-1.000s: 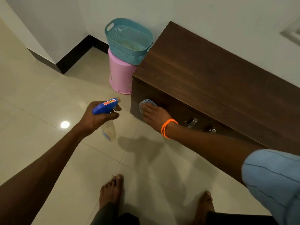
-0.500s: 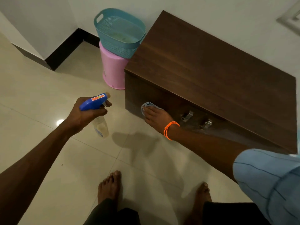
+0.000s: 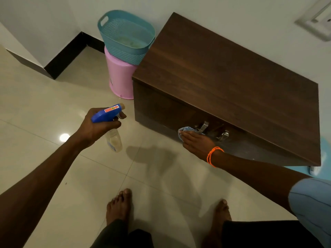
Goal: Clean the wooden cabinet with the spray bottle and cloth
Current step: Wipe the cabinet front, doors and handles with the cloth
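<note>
Left hand (image 3: 97,125): grips the spray bottle (image 3: 110,126) by its blue head, above the floor (image 3: 44,122).
Right hand (image 3: 196,143): presses the cloth (image 3: 184,130) flat on the cabinet (image 3: 232,83) front, just beside the handles (image 3: 204,126).
Beside cabinet: teal basket (image 3: 125,36) on pink bin (image 3: 120,77).

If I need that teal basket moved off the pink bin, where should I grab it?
Take the teal basket by the handle slot in its rim at the far-left end, coming from above on the open floor side. It sits tilted on the pink bin, its right side against the cabinet.
</note>
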